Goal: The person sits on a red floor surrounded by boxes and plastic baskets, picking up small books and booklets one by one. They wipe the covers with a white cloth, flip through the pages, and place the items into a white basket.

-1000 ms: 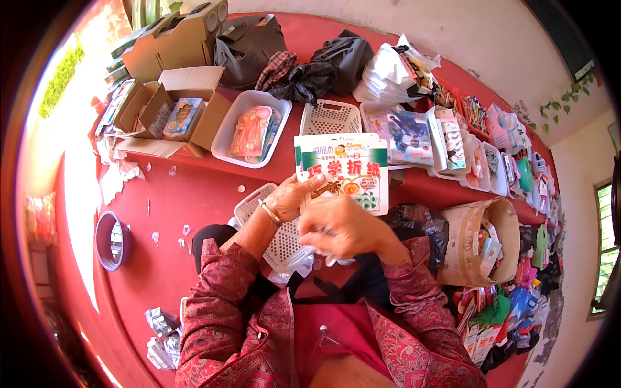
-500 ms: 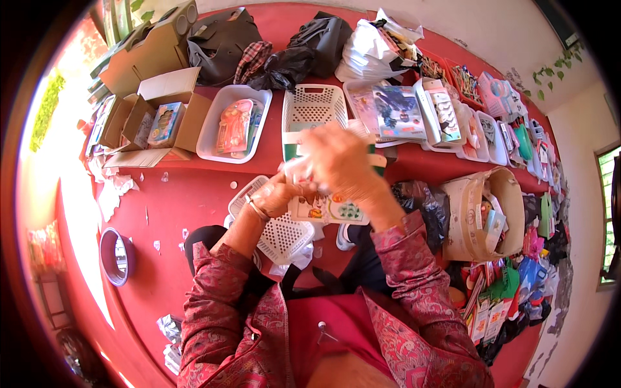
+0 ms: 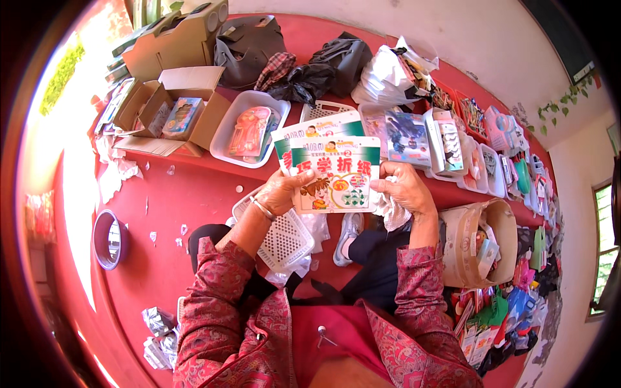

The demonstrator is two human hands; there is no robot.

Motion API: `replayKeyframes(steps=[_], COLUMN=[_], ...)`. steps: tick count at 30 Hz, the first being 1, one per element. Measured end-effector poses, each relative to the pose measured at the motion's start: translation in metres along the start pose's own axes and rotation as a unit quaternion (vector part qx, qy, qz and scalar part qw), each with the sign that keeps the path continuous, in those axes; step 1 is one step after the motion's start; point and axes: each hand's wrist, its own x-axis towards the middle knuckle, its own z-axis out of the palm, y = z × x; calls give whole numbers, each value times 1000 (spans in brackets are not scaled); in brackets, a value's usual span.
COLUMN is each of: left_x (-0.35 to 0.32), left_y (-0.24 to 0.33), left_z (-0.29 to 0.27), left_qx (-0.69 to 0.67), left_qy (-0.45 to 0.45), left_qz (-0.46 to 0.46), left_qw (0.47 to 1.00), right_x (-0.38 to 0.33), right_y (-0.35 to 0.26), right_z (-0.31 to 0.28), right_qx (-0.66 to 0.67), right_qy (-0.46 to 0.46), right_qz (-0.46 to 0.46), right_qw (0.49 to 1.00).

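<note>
Two thin picture booklets with green and white covers are fanned out in front of me. The front booklet (image 3: 335, 169), printed with a cartoon child and folded-paper shapes, overlaps the back booklet (image 3: 317, 126). My left hand (image 3: 284, 191) pinches both at their left side, thumb on the front cover. At the right edge, my right hand (image 3: 407, 189) is closed on the front booklet. A crumpled whitish cloth or tissue (image 3: 392, 213) hangs under my right hand; whether the fingers grip it is hidden. Below the booklets is a white perforated basket (image 3: 284, 240).
Along the red bench stand an open cardboard box (image 3: 206, 116), a white tub (image 3: 223, 139) of packaged items and another perforated basket (image 3: 326, 108). A round cardboard bin (image 3: 462, 249) is at my right. A purple basin (image 3: 105, 239) and plastic scraps lie on the left.
My right hand has moved from over the left hand to the booklet's right edge. The booklets have come up and now face me, spread apart. The view has shifted slightly.
</note>
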Motion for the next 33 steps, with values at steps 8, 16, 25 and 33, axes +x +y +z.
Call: replayKeyframes(steps=[8,16,25,33], left_x=[12,3,6,6], left_y=[-7,3,1,-7], left_z=[-23,-9,-16,-13], left_qx=[-60,-103,-124,-63], left_qy=[11,-44,-113,-98], left_qz=[-21,12,-5,-50], left_qw=[998,994,986,992], right_x=[-10,-32,-33,5], right_y=[9,24,36,4], right_z=[-39,-76,-74,-8], right_qx=[73,353,472,4], right_qy=[180,224,141,106], right_qz=[45,-143,-256,43], right_qw=[980,897,832,993])
